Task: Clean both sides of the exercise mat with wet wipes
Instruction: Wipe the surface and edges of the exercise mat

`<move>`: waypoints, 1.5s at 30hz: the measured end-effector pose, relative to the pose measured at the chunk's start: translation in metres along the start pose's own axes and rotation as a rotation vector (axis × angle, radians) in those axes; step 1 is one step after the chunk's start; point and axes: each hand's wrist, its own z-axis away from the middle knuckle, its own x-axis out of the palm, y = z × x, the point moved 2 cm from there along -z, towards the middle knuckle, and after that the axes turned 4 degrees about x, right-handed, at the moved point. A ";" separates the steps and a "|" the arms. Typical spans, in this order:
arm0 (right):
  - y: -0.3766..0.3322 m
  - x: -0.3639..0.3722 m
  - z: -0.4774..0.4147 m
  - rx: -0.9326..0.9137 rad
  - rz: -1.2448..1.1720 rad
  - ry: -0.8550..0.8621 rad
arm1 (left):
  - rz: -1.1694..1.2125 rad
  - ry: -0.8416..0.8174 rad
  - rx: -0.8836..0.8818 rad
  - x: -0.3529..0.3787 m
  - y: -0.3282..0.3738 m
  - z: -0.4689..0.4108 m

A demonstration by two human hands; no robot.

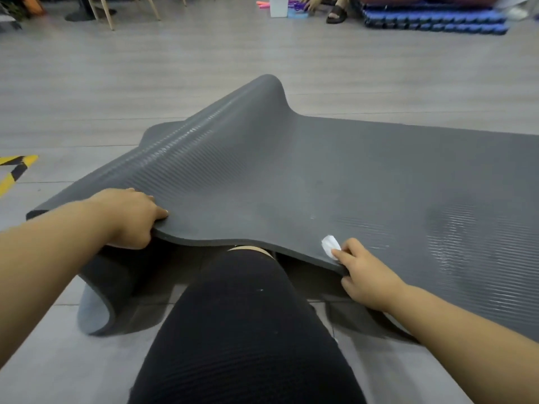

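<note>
Head view: left hand (132,218) is gripping the mat (291,176) edge at eight o'clock; right hand (363,272), pinching mat and wipe (330,246) together, should be lifting evenly while flipping.

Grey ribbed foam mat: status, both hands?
Left hand gripping grey ribbed foam mat edge, lifted. Right hand pinching edge plus white wipe. Knee under mat.

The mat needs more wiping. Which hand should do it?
Probably the right hand. It already pinches the white wet wipe against the near edge of the grey mat. The left hand carries no wipe; it grips the mat's edge, lifting it off the floor.
</note>
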 end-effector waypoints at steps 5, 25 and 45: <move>0.016 -0.015 0.022 0.035 -0.104 -0.056 | 0.064 0.002 0.187 -0.051 0.025 -0.027; 0.174 -0.007 0.068 0.396 0.082 0.184 | -0.496 0.157 0.602 -0.157 0.241 -0.115; 0.245 0.019 -0.081 0.696 -0.283 0.317 | 0.123 0.151 0.392 -0.080 0.306 -0.255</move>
